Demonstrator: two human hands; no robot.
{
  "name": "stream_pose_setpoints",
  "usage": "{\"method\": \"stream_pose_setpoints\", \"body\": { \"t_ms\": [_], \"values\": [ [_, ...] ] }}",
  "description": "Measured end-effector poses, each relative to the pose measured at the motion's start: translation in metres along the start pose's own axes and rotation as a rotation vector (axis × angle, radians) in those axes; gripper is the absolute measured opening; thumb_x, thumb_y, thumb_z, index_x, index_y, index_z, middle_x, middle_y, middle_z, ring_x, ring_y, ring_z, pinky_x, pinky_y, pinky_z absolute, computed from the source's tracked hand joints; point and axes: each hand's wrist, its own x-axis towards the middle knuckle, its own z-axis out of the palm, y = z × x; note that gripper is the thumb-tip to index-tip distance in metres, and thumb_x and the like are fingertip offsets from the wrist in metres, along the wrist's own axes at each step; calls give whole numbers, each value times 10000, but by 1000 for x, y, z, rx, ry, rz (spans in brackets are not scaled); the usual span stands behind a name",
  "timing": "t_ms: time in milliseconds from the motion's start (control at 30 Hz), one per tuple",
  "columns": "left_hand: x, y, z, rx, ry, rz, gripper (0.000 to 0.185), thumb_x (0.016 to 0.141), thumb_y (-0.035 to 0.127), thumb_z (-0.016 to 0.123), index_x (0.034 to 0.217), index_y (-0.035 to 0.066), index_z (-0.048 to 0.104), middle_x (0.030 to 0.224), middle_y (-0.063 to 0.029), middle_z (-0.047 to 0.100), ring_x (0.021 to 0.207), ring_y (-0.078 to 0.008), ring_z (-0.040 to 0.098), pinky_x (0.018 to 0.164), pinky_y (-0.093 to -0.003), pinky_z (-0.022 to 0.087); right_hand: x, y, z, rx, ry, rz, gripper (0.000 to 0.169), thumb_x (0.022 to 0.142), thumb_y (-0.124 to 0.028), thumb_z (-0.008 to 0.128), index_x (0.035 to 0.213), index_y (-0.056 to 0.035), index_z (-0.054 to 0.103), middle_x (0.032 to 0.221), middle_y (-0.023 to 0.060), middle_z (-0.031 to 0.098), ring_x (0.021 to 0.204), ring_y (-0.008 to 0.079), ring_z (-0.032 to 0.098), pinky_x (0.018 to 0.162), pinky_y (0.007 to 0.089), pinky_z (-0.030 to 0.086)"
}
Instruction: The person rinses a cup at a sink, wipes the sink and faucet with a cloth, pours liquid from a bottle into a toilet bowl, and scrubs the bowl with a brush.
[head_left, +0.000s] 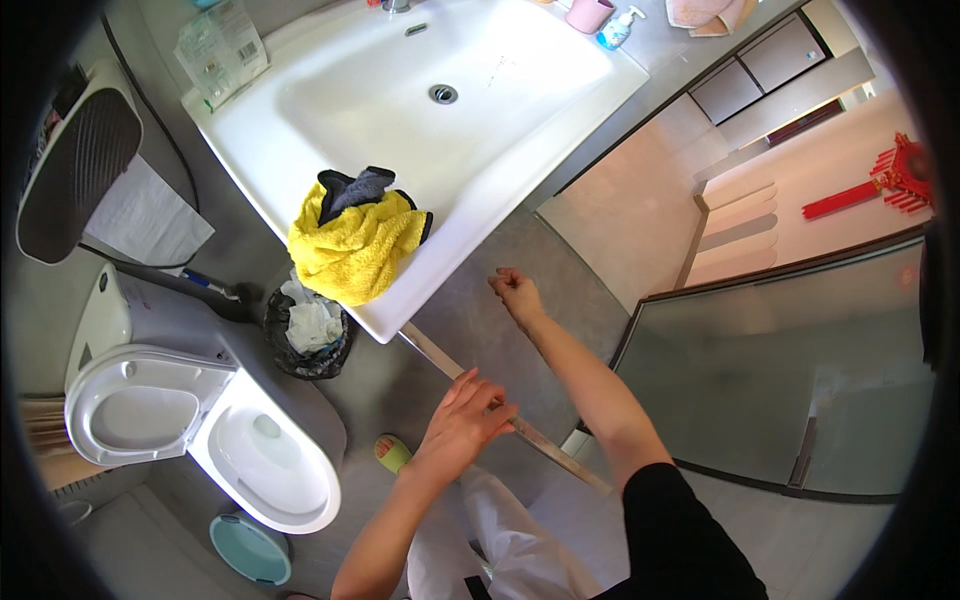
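My left hand (469, 420) hovers over a long narrow threshold strip (551, 446) on the floor, fingers apart and nothing in them. Further up, past the sink's front corner, my right hand (517, 296) is held over the grey floor (480, 300), its fingers loosely bent; no object shows in it. A yellow towel with a grey side and black edging (356, 251) lies bunched on the near left corner of the white washbasin (517, 180). The basin has a metal drain (443, 94).
Left of the basin are a bin lined with a black bag (274, 330), holding crumpled tissue, and a toilet (322, 502) with its lid raised. A teal basin (251, 547) sits below. A soap pump bottle (621, 28) stands beside a pink cup (589, 13). At right is a frosted glass door (750, 375).
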Motion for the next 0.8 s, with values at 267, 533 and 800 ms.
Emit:
{"method": "stream_pose_setpoints", "body": {
  "t_ms": [267, 533, 800],
  "values": [
    [4, 1, -3, -54, -16, -84, 289, 700, 165, 787, 976, 130, 708, 948, -17, 583, 962, -199, 598, 1051, -486, 383, 130, 30, 50, 152, 217, -256, 728, 734, -230, 808, 1328, -1, 456, 1142, 117, 605, 927, 201, 567, 828, 324, 478],
    [1, 5, 5, -33, 31, -150, 253, 714, 203, 786, 949, 138, 718, 933, -15, 622, 1015, -195, 598, 1045, -467, 368, 192, 36, 73, 320, 131, -377, 611, 734, -187, 771, 1251, -12, 496, 1217, 146, 583, 1085, 275, 575, 919, 382, 459],
    [8, 18, 7, 26, -8, -208, 259, 726, 241, 765, 940, 106, 712, 987, -36, 640, 1131, -247, 554, 1073, -486, 331, 115, 37, 29, -252, 226, -414, 435, 807, -335, 721, 1076, -20, 587, 993, 145, 611, 916, 309, 592, 830, 389, 477]
  ]
}}
